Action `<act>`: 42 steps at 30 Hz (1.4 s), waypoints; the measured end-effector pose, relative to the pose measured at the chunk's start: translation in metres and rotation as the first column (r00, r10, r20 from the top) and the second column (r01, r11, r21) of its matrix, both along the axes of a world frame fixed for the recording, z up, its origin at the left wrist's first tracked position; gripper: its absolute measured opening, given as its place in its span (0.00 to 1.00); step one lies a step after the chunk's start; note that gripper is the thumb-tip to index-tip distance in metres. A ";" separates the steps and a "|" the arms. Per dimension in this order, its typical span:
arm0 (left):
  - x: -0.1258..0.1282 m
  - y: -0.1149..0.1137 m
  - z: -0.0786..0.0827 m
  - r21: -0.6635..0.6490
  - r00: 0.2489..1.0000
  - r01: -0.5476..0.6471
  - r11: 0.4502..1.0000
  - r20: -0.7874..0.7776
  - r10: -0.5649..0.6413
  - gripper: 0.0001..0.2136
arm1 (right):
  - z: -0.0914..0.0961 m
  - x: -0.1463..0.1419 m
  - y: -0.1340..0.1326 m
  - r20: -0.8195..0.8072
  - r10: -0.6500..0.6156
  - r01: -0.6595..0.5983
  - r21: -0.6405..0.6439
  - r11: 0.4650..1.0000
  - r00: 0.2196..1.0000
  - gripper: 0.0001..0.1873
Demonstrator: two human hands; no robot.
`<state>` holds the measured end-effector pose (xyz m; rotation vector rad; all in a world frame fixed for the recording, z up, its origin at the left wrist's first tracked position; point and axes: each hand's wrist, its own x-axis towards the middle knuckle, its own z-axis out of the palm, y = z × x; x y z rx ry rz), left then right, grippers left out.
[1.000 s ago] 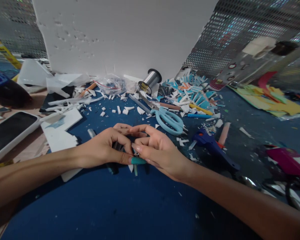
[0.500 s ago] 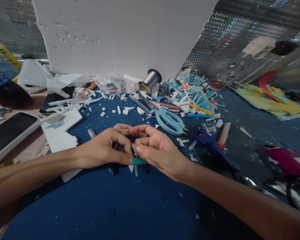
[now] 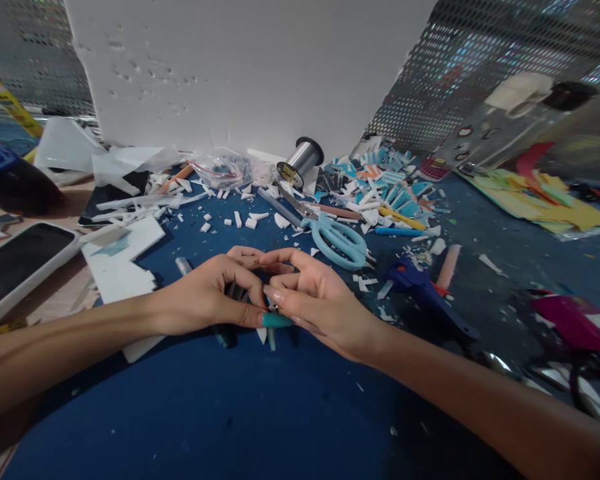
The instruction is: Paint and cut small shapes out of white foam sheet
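Both hands meet low over the blue table, fingertips close together. My left hand (image 3: 217,297) is closed, its thumb against the end of a short teal stick-like piece (image 3: 277,321). Fingers of my right hand (image 3: 325,307) are curled in a pinch at the piece's other end. Between the fingertips shows a tiny dark and shiny bit (image 3: 274,308), too small to name. A dark cylinder (image 3: 224,336) lies partly hidden under my left hand. Just beyond my right hand lie light-blue scissors (image 3: 339,241).
White foam offcuts (image 3: 123,253) lie at left by a phone (image 3: 25,267) and a bottle (image 3: 15,177). A wire spool (image 3: 301,162) and scraps stand before a white foam board (image 3: 250,73). Blue (image 3: 425,293) and magenta (image 3: 575,320) glue guns lie at right.
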<state>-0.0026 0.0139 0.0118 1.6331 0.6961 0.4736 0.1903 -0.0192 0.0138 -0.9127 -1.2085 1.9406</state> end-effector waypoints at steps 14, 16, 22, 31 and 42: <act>0.000 0.000 0.002 0.011 1.000 0.005 1.000 -0.015 -0.005 0.08 | 0.003 0.000 0.000 0.011 0.000 0.000 0.011 1.000 1.000 0.14; 0.000 0.000 0.001 0.023 1.000 -0.004 1.000 -0.005 0.004 0.08 | 0.003 0.000 0.000 0.010 0.003 -0.003 0.014 1.000 1.000 0.13; 0.000 0.000 -0.002 0.014 1.000 0.000 1.000 0.025 0.000 0.08 | 0.001 0.000 0.000 0.001 0.003 -0.003 0.014 1.000 1.000 0.13; -0.002 0.000 -0.001 0.009 1.000 0.013 1.000 -0.027 -0.013 0.09 | 0.003 0.000 0.000 0.005 0.001 -0.001 0.007 1.000 1.000 0.13; -0.001 -0.001 -0.004 -0.027 1.000 -0.003 1.000 0.027 0.004 0.10 | 0.000 0.001 0.000 -0.011 0.005 -0.005 0.016 1.000 1.000 0.14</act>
